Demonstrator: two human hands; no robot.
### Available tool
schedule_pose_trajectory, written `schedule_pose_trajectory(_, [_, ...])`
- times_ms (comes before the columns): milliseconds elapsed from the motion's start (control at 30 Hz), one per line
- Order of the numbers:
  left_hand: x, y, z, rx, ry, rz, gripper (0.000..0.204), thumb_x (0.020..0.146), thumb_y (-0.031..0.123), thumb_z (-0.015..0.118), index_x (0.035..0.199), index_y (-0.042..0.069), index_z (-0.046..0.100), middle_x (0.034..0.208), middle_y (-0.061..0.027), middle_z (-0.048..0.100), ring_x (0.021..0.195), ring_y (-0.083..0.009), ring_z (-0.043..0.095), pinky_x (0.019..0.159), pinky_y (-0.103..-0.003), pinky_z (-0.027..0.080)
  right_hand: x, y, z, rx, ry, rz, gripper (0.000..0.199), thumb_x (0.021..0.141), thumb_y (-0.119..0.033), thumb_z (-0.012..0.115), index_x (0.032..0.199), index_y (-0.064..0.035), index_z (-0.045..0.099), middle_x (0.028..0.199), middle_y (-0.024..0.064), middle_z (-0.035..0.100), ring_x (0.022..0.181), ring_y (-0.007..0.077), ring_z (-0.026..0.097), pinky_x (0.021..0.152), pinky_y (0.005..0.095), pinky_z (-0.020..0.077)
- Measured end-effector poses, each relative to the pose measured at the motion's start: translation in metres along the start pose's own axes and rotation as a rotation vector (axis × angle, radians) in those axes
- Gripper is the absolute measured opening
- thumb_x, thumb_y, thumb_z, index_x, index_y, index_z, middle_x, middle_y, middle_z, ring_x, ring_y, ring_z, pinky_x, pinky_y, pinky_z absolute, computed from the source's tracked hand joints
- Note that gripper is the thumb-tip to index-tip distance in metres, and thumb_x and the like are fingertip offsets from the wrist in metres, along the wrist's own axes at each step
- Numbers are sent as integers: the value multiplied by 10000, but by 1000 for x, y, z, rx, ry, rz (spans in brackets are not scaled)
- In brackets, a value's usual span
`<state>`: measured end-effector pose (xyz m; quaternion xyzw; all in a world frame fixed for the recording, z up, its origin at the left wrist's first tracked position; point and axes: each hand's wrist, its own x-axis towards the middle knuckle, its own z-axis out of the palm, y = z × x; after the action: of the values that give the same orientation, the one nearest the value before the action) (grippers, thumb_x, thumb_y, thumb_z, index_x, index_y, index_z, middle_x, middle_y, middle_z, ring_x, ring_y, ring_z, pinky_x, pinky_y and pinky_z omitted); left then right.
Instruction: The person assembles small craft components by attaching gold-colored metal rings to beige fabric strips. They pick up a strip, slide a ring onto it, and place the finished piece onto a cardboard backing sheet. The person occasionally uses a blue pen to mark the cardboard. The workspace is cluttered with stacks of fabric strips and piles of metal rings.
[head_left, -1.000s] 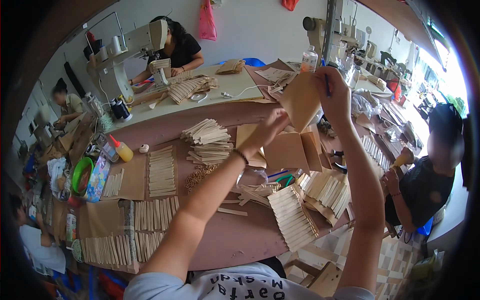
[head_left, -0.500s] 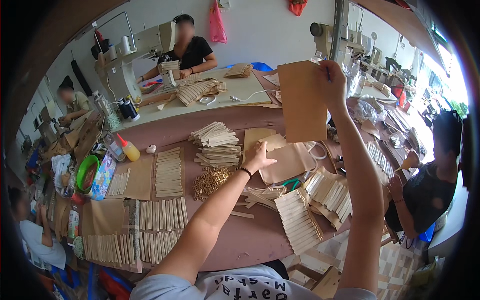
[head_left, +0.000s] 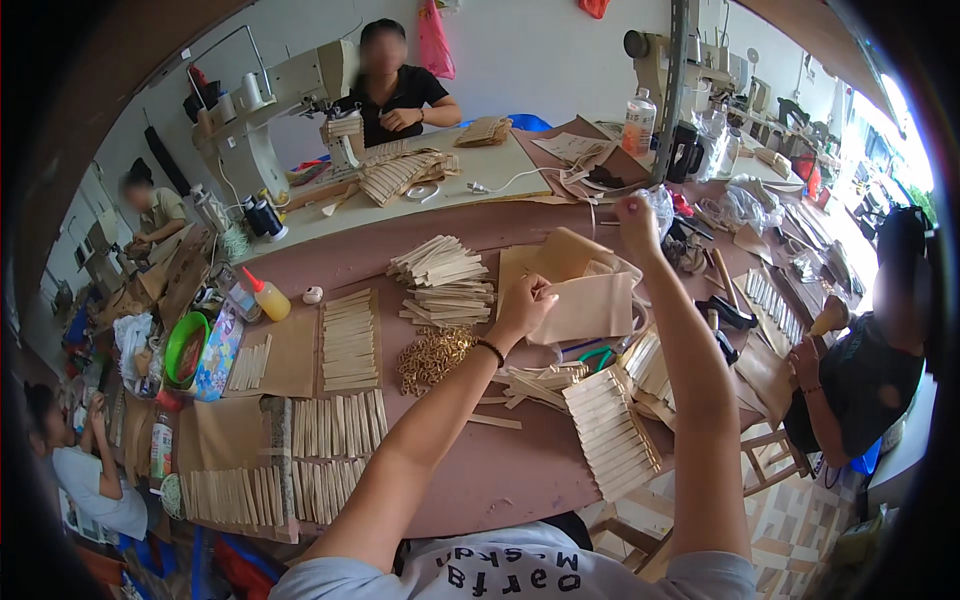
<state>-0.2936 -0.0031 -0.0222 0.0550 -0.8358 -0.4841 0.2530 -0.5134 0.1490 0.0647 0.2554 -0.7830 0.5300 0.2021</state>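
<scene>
1. Surface: work table (head_left: pixel 480 490) has a mauve-brown cover, few dark marks nr the front edge. Cream sewing table (head_left: pixel 505 160) sits just behind it.
2. Room: off-white wall (head_left: pixel 530 60), pink plastic bag (head_left: pixel 434 45) hanging on it, patchwork tile floor (head_left: pixel 800 520) in beige/brown/white. Bright light from the R side.
3. Ppl: 4 others in view, i.e. black top (head_left: pixel 415 100) behind the sewing table, tan shirt (head_left: pixel 165 210) far L, white tee (head_left: pixel 90 490) lower L, dark top (head_left: pixel 860 370) on the R.
4. Machines: 2 sewing machines I can count for sure, 1 back L (head_left: pixel 250 155) and 1 back R (head_left: pixel 655 75). Too much clutter past that tbh.
5. L hand (head_left: pixel 525 308): thumb + fingers look pinched on the upper L corner of a tan sheet (head_left: pixel 592 308). Sheet is mid-table, R of the chain, w/ more tan pcs behind it. 1 dark bead bracelet (head_left: pixel 488 350) on that wrist.
6. R hand (head_left: pixel 637 218): up past the sheet, fingers curled in; can't tell if it's gripping anything.
7. Counts nearby: 1 heap of gold chain (head_left: pixel 433 360), 1 stack of pale strips (head_left: pixel 440 280) (too many to count), 1 slatted panel (head_left: pixel 612 433) at the front edge, 1 pr teal handles (head_left: pixel 598 357).
8. L end: 1 yellow squeeze bottle (head_left: pixel 268 298) w/ red tip, 1 green bowl (head_left: pixel 187 350), 2 dark thread cones (head_left: pixel 268 222).
</scene>
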Motion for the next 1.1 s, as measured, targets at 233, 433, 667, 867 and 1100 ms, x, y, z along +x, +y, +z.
schedule_pose_trajectory(233, [-7,19,-5,-197,130,127,151,919,97,673,992,13,572,857,-43,650,765,-81,593,673,-264,504,-124,-60,-18,91,-202,-33,240,932,-203,636,1113,-56,580,890,178,684,824,318,696,720,389,527])
schedule_pose_trajectory(433, [-42,98,-12,-240,51,57,182,909,115,687,991,-11,584,876,-86,644,778,-122,611,697,-277,513,-188,-100,-24,658,-103,263,504,972,-215,636,1376,-78,368,1442,124,413,1170,175,546,775,291,540])
schedule_pose_trajectory(667, [-69,145,-27,-45,-101,542,335,864,130,718,1135,-25,597,1090,-155,614,1018,-284,636,884,-370,516,-220,-121,-46,1311,-67,423,508,987,-369,580,1365,-98,375,1380,91,461,1168,198,520,952,347,456])
schedule_pose_trajectory(867, [-86,160,-35,55,19,582,128,873,76,660,966,7,606,1021,-150,628,945,-309,616,837,-392,500,-237,-183,-67,1322,-126,337,529,972,-104,569,1435,-60,317,1533,114,319,1402,215,310,1121,342,294])
schedule_pose_trajectory(1100, [-103,173,-51,-131,105,357,64,999,89,539,1002,31,513,920,-100,626,759,-188,592,714,-304,489,-246,-186,-69,1128,-91,304,408,1013,-96,466,1401,-40,353,1497,139,390,1385,206,346,1134,324,263])
